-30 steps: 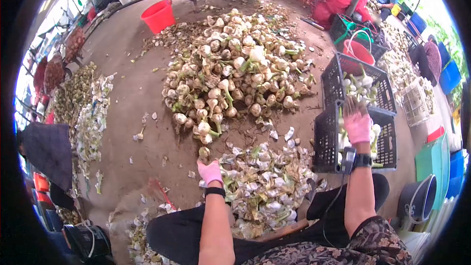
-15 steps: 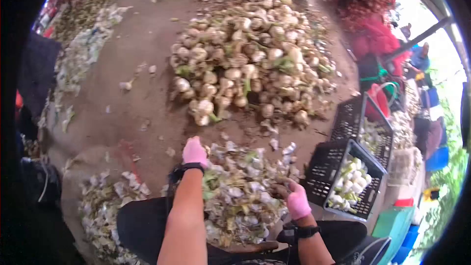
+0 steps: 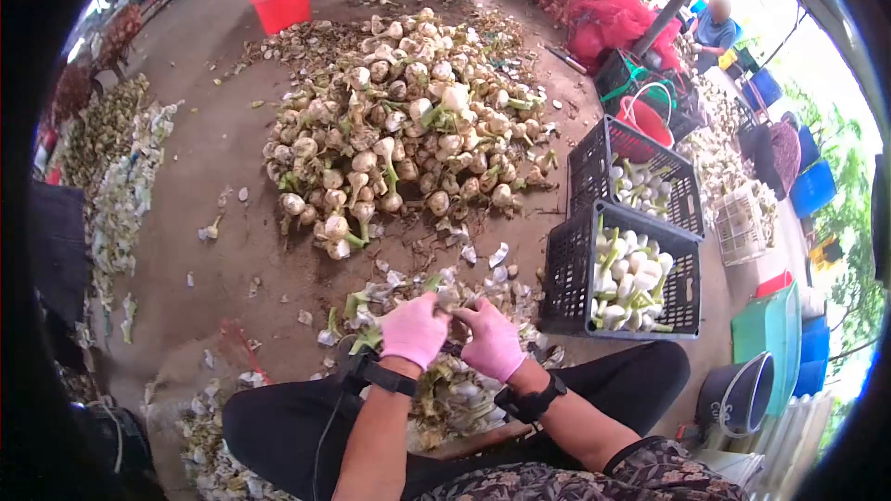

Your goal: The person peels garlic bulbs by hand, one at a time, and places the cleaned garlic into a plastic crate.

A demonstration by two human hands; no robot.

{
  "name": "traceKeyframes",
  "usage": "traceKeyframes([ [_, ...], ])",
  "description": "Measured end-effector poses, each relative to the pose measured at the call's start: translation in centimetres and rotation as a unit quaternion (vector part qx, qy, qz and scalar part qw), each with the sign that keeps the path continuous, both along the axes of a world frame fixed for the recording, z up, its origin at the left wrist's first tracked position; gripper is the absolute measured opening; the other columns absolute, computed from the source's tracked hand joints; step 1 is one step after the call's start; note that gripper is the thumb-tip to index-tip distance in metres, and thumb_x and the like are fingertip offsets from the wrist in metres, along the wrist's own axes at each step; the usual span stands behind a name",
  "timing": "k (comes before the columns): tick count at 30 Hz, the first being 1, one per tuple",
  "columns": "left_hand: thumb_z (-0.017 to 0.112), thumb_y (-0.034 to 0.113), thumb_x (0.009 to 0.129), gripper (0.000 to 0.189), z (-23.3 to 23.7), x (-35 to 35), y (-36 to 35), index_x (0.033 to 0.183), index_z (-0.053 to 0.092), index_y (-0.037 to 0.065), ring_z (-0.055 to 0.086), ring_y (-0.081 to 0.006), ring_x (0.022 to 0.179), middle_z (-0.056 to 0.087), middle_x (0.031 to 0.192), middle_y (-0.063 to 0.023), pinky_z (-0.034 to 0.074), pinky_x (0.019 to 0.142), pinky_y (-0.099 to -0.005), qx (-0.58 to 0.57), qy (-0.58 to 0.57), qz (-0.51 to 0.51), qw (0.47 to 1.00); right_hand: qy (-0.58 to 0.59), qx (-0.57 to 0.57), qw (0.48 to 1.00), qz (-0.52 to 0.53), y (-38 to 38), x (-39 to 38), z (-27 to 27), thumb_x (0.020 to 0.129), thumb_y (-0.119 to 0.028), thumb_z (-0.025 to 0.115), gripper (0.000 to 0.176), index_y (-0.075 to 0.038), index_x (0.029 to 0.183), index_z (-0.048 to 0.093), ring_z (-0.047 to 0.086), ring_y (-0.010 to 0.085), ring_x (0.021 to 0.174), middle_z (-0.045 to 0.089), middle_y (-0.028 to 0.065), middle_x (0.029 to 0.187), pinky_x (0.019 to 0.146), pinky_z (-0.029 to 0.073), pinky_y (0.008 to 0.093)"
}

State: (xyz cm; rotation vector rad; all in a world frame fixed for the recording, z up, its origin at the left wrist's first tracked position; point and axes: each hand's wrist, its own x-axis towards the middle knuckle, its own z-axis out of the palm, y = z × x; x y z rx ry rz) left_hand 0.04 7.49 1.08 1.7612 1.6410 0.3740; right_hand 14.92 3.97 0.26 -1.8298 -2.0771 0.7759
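Note:
My left hand [image 3: 415, 329], in a pink glove, is closed around a garlic bulb [image 3: 447, 304] that its fingers mostly cover. Close beside it, my right hand [image 3: 490, 339], also gloved in pink, has its fingers curled in against the same spot; what it grips is hidden. Both hands are above a heap of garlic skins and trimmings [image 3: 455, 394] between my knees. Ahead of them, a large pile of untrimmed garlic [image 3: 399, 121] with stalks lies on the floor.
To the right, a black crate [image 3: 571, 283] holds cleaned white garlic, with a second black crate [image 3: 587, 167] behind it. A red bucket [image 3: 281, 2] stands beyond the pile. A dark bucket [image 3: 738, 394] is at lower right. Another person [image 3: 715, 32] sits far right.
My hands, wide apart before, have come together over the skins. The left moved right and the right moved left and up. The view has tilted up, showing more of the crates and background.

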Motion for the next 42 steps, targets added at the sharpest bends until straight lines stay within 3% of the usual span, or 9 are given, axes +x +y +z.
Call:
traceKeyframes([
  [5, 0.066, 0.027, 0.076, 0.035, 2.0, -0.2, -2.8, 0.103, 0.062, 0.006, 0.062, -0.0362, 0.086, 0.065, 0.086, -0.0177, 0.049, 0.078, -0.0414, 0.000, -0.198, 0.044, 0.979, 0.120, 0.006, 0.992, -0.042, -0.7, 0.2, 0.8, 0.072, -0.019, 0.070, 0.024, -0.010, 0.093, 0.067, 0.061, 0.0333, 0.084, 0.057, 0.0145, 0.091, 0.076, 0.050, 0.0384],
  [8, 0.069, 0.019, 0.072, 0.043, 2.3, -0.3, -5.2, 0.110, 0.058, 0.003, 0.058, -0.0362, 0.099, 0.060, 0.102, -0.0184, 0.047, 0.085, -0.0396, 0.080, -0.265, 0.075, 0.958, 0.386, -0.112, 0.903, -0.152, -0.7, 0.6, 1.4, 0.082, -0.023, 0.069, 0.029, 0.002, 0.095, 0.065, 0.061, 0.0132, 0.075, 0.066, 0.0074, 0.085, 0.068, 0.049, 0.0293],
  [16, 0.065, -0.001, 0.059, 0.058, 1.0, -0.2, -7.3, 0.115, 0.056, 0.004, 0.052, -0.0354, 0.104, 0.053, 0.110, -0.0173, 0.043, 0.092, -0.0378, 0.125, -0.217, 0.074, 0.965, 0.387, -0.161, 0.904, -0.085, -0.5, 1.3, 1.5, 0.086, -0.024, 0.066, 0.030, 0.004, 0.098, 0.062, 0.053, 0.0075, 0.075, 0.066, 0.0059, 0.083, 0.068, 0.046, 0.0263],
  [22, 0.068, 0.003, 0.073, 0.047, 0.7, -1.0, -7.2, 0.117, 0.054, -0.001, 0.058, -0.0241, 0.102, 0.057, 0.114, -0.0135, 0.046, 0.089, -0.0341, 0.031, -0.352, 0.067, 0.933, 0.354, -0.120, 0.926, -0.054, -0.9, 1.7, 2.7, 0.087, -0.017, 0.064, 0.026, 0.004, 0.102, 0.062, 0.053, 0.0070, 0.075, 0.065, 0.0040, 0.084, 0.067, 0.046, 0.0253],
  [26, 0.057, 0.005, 0.088, 0.039, -1.2, -0.5, -7.5, 0.125, 0.048, 0.002, 0.058, -0.0211, 0.103, 0.058, 0.113, -0.0123, 0.049, 0.088, -0.0380, -0.133, -0.646, 0.137, 0.739, 0.367, -0.141, 0.914, -0.103, -1.3, 2.2, 2.6, 0.087, -0.020, 0.064, 0.025, 0.002, 0.100, 0.064, 0.054, 0.0073, 0.076, 0.066, 0.0036, 0.084, 0.070, 0.046, 0.0270],
  [28, 0.050, 0.016, 0.092, 0.032, -1.3, -0.4, -7.6, 0.120, 0.051, 0.002, 0.060, -0.0226, 0.097, 0.060, 0.110, -0.0118, 0.051, 0.083, -0.0346, -0.283, -0.769, 0.220, 0.530, 0.364, -0.120, 0.919, -0.092, -1.4, 2.3, 3.2, 0.087, -0.022, 0.065, 0.026, 0.002, 0.098, 0.064, 0.053, 0.0055, 0.071, 0.065, 0.0010, 0.081, 0.063, 0.045, 0.0246],
  [32, 0.037, 0.031, 0.094, 0.037, -3.1, -0.5, -6.6, 0.115, 0.054, 0.006, 0.058, -0.0260, 0.101, 0.059, 0.113, -0.0113, 0.049, 0.085, -0.0408, -0.348, -0.797, 0.202, 0.451, 0.461, -0.196, 0.860, -0.096, -1.7, 2.3, 4.3, 0.087, -0.023, 0.066, 0.026, 0.001, 0.097, 0.065, 0.052, 0.0043, 0.067, 0.063, -0.0008, 0.079, 0.058, 0.043, 0.0228],
  [40, 0.050, 0.017, 0.093, 0.028, -1.7, 0.3, -7.0, 0.115, 0.053, 0.001, 0.059, -0.0243, 0.099, 0.061, 0.108, -0.0118, 0.048, 0.088, -0.0389, -0.304, -0.766, 0.275, 0.495, 0.423, -0.202, 0.875, -0.117, -1.6, 2.7, 3.4, 0.085, -0.020, 0.068, 0.024, 0.000, 0.099, 0.066, 0.058, 0.0057, 0.071, 0.066, 0.0009, 0.082, 0.062, 0.047, 0.0236],
  [42, 0.057, 0.008, 0.089, 0.031, -1.0, -0.1, -7.1, 0.117, 0.051, -0.002, 0.059, -0.0225, 0.099, 0.059, 0.110, -0.0122, 0.048, 0.089, -0.0361, -0.225, -0.723, 0.245, 0.605, 0.372, -0.145, 0.912, -0.099, -1.6, 2.2, 3.9, 0.083, -0.009, 0.066, 0.019, 0.002, 0.099, 0.065, 0.061, 0.0137, 0.069, 0.067, 0.0070, 0.079, 0.062, 0.048, 0.0274],
])
